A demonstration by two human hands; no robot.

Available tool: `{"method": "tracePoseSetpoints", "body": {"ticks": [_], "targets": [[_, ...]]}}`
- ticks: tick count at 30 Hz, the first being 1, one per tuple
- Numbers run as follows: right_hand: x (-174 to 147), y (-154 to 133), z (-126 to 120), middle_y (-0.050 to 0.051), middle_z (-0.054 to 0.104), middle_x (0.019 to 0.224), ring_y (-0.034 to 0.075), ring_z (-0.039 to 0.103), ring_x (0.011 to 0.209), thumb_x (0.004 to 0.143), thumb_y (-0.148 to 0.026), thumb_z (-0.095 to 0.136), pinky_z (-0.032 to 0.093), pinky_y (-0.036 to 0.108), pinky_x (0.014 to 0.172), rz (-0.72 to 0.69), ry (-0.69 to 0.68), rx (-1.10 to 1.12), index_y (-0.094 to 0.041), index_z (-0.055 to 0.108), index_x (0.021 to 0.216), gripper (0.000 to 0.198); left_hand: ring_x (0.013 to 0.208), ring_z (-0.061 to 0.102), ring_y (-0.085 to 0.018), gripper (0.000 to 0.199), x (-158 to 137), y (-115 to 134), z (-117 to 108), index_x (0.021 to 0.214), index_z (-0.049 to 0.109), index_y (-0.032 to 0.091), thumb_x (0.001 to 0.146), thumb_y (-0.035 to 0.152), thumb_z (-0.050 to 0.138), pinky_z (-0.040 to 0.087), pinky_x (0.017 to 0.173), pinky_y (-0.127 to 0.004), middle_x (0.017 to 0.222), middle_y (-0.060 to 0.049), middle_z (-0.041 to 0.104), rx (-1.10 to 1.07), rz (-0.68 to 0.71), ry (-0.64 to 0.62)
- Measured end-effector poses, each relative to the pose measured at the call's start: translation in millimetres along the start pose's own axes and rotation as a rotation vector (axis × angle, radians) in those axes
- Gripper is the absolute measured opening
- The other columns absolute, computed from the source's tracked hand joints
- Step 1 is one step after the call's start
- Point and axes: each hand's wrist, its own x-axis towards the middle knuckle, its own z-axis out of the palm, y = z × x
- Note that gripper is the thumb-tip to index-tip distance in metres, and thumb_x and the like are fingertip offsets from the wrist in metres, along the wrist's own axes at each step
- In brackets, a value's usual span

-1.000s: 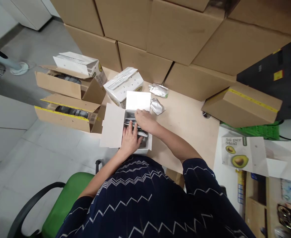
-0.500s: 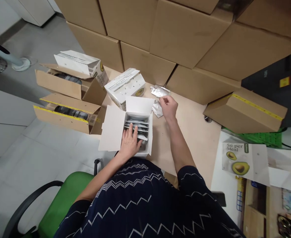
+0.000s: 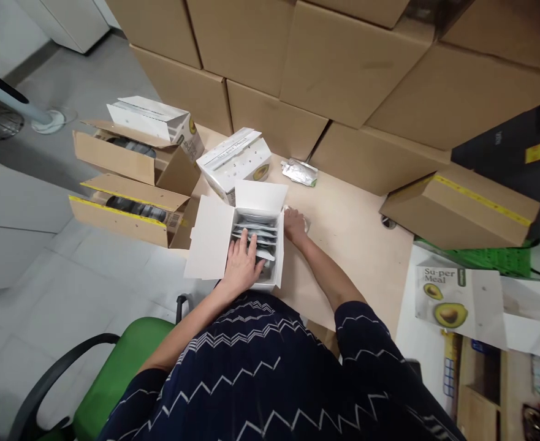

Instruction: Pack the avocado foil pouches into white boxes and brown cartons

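My left hand (image 3: pixel 242 260) reaches into an open white carton (image 3: pixel 211 242), its fingers spread over a row of upright silver pouches (image 3: pixel 257 225). Just outside the carton's right wall, my right hand (image 3: pixel 294 225) is closed low over the tabletop around a silver pouch (image 3: pixel 307 225). Most of that pouch is hidden by the hand; only small bits of it show. Another silver pouch (image 3: pixel 300 172) lies flat farther back on the table.
Behind the carton stands a printed white box (image 3: pixel 235 160). Two open brown boxes (image 3: pixel 117 219) holding dark packs sit at left. Stacked cartons (image 3: pixel 274 116) wall off the back. A brown box (image 3: pixel 458 205) is at right, a green chair (image 3: pixel 127 367) at lower left.
My right hand has come down and toward me from the back of the table, bringing the nearer silver pouch beside the carton. My left hand stays in the carton.
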Motion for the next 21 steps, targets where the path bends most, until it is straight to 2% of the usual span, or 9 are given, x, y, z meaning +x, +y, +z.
{"method": "tracePoseSetpoints", "body": {"ticks": [3,5,8,11,14,16,18,21], "targets": [[-28.3,10.5,-3.8,0.008,0.064,0.076,0.013,0.051,0.067,0.095,-0.021,0.049,0.04,0.029,0.071,0.155,0.036,0.033,-0.015,0.061,0.086,0.017,0.139,0.041,-0.039,0.078,0.4,0.4,-1.3,0.156,0.021,0.01,0.092,0.041,0.053,0.031,0.115,-0.055,0.163,-0.024,0.017,-0.004,0.007,0.0],[-39.4,23.9,-17.7,0.002,0.061,0.064,0.012,0.048,0.058,0.094,-0.027,0.05,0.04,0.027,0.065,0.195,0.024,0.063,-0.019,0.06,0.077,0.021,0.139,0.041,-0.039,0.078,0.3,0.8,-2.8,0.156,0.022,0.01,0.091,0.041,0.053,0.031,0.116,-0.055,0.164,-0.023,0.017,-0.011,0.012,0.002],[-47.5,39.6,-55.9,0.0,0.063,0.063,0.014,0.055,0.059,0.091,-0.038,0.052,0.044,0.027,0.061,0.271,0.054,0.228,-0.02,0.063,0.077,0.025,0.139,0.041,-0.039,0.078,0.1,1.5,-5.0,0.156,0.023,0.011,0.091,0.04,0.054,0.031,0.116,-0.055,0.164,-0.022,0.017,-0.02,0.016,0.004],[-53.5,34.1,-104.2,0.004,0.071,0.079,0.018,0.066,0.074,0.083,-0.046,0.061,0.052,0.031,0.07,0.33,0.245,0.624,-0.017,0.067,0.087,0.03,0.137,0.042,-0.038,0.077,0.1,2.3,-6.0,0.155,0.026,0.01,0.09,0.04,0.055,0.03,0.116,-0.054,0.164,-0.022,0.019,-0.011,0.014,0.006],[-56.9,6.8,-145.4,0.004,0.072,0.088,0.02,0.068,0.082,0.081,-0.05,0.066,0.056,0.037,0.077,0.181,0.456,0.859,-0.018,0.068,0.094,0.035,0.136,0.043,-0.038,0.076,0.7,3.3,-6.4,0.154,0.028,0.009,0.09,0.04,0.056,0.031,0.115,-0.053,0.163,-0.024,0.019,0.01,0.014,0.005],[-53.6,-17.9,-162.5,0.004,0.071,0.09,0.02,0.069,0.083,0.084,-0.052,0.066,0.057,0.038,0.076,0.051,0.503,0.903,-0.02,0.069,0.096,0.035,0.135,0.044,-0.038,0.076,0.9,4.0,-6.8,0.154,0.028,0.009,0.09,0.041,0.055,0.032,0.115,-0.053,0.163,-0.023,0.019,0.023,0.013,0.005],[-44.4,-43.3,-169.9,0.004,0.072,0.091,0.02,0.069,0.084,0.085,-0.052,0.066,0.057,0.038,0.077,-0.054,0.456,0.927,-0.021,0.07,0.097,0.034,0.135,0.044,-0.038,0.076,0.8,4.6,-7.3,0.154,0.028,0.01,0.091,0.041,0.055,0.032,0.115,-0.053,0.163,-0.022,0.02,0.034,0.013,0.008],[-22.9,-75.6,-165.0,0.004,0.073,0.094,0.02,0.069,0.088,0.085,-0.051,0.067,0.057,0.037,0.082,-0.192,0.27,0.956,-0.02,0.073,0.099,0.034,0.134,0.045,-0.038,0.075,-0.2,5.1,-7.8,0.154,0.03,0.007,0.091,0.041,0.055,0.032,0.115,-0.052,0.163,-0.023,0.022,0.044,0.013,0.013]]}}
